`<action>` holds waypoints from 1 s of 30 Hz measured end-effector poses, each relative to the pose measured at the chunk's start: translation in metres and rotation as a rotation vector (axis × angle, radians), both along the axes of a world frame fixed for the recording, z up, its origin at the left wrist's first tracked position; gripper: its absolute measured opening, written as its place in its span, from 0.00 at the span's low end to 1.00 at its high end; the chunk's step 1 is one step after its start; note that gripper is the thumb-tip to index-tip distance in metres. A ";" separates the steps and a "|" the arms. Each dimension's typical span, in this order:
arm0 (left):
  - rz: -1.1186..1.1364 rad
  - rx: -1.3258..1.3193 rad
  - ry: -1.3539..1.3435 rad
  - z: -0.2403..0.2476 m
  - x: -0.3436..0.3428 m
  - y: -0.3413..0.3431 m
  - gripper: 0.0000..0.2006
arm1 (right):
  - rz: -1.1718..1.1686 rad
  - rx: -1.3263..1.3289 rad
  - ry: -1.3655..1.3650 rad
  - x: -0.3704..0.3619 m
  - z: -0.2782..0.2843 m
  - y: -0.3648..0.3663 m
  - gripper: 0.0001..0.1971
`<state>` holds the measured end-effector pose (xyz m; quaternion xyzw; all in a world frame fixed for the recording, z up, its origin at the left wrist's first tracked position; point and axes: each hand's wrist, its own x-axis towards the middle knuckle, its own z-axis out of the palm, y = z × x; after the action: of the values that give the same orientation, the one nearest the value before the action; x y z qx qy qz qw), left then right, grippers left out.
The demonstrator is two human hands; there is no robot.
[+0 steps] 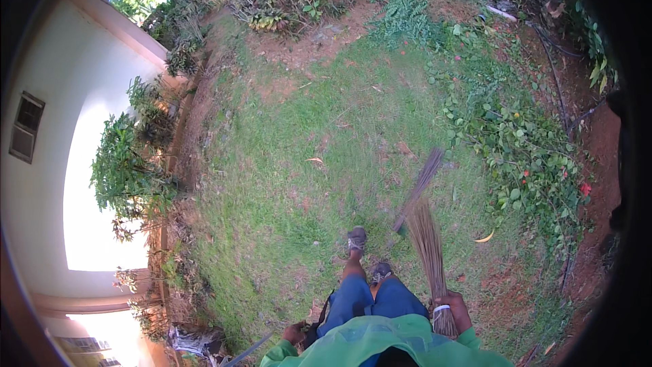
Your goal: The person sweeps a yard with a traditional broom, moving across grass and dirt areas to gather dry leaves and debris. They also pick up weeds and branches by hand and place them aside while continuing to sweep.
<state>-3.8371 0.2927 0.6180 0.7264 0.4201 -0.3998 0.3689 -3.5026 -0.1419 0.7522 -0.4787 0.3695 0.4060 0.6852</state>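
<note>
My right hand [454, 306] is wrapped round the bound end of a stick broom [429, 248], near its white band. The broom's long tan bristles point away from me over the grass. A second, darker bundle of sticks [422, 182] lies on the lawn just past the bristle tips, seeming to touch or overlap them. Low on the left, my left hand [295, 333] has its fingers curled in beside my hip. Close by it, a thin grey blade-like strip [250, 349] slants out of the lower edge; whether the hand grips it is unclear.
Grass [292, 163] with scattered dry leaves surrounds my feet. Along the right lies a heap of cut leafy branches [526, 156], with a dark hose [553, 71] beyond. A pale wall [51, 75] with potted-looking shrubs [129, 163] runs down the left. Bushes [292, 0] stand at the far side.
</note>
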 end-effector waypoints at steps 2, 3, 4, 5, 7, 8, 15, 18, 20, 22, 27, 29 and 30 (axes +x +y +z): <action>-0.024 0.058 -0.059 0.009 0.069 0.011 0.22 | 0.019 -0.031 -0.035 0.033 -0.002 0.000 0.11; -0.030 0.082 -0.068 0.019 0.106 0.016 0.22 | 0.017 -0.046 -0.057 0.052 -0.009 0.000 0.11; -0.038 0.094 -0.075 0.024 0.144 0.020 0.23 | 0.021 -0.086 -0.058 0.071 -0.020 0.000 0.11; 0.029 0.032 -0.058 -0.020 0.152 0.043 0.23 | 0.019 -0.117 -0.058 0.093 -0.032 0.003 0.11; 0.176 -0.078 -0.009 -0.101 0.165 0.084 0.24 | -0.029 -0.095 -0.025 0.144 -0.043 0.018 0.11; -0.201 0.189 -0.092 -0.099 0.194 0.100 0.22 | -0.018 -0.133 -0.046 0.180 -0.038 0.033 0.11; -0.177 0.028 -0.215 -0.029 0.488 0.150 0.25 | -0.154 -0.145 -0.045 0.288 -0.059 0.039 0.11; -0.284 0.066 -0.268 -0.063 0.605 0.167 0.27 | -0.255 -0.074 0.005 0.348 -0.054 0.057 0.09; -0.351 0.101 -0.429 -0.083 0.704 0.173 0.29 | -0.294 0.023 -0.036 0.386 -0.084 0.060 0.08; -0.243 -0.167 -0.327 -0.040 0.830 0.090 0.30 | -0.287 -0.066 0.012 0.426 -0.093 0.044 0.08; -0.720 -0.066 -0.627 0.050 1.113 -0.011 0.31 | -0.305 0.084 0.132 0.540 -0.097 0.058 0.07; -0.872 0.012 -0.891 0.103 1.224 -0.057 0.38 | -0.309 0.066 0.072 0.579 -0.101 0.061 0.07; -0.904 0.093 -1.118 0.111 1.275 -0.052 0.42 | -0.279 0.078 0.049 0.597 -0.106 0.075 0.07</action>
<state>-2.5623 0.2403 0.7287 0.9402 -0.1565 -0.0633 0.2958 -2.9057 -0.0665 0.6465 -0.3856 0.4330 0.3325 0.7438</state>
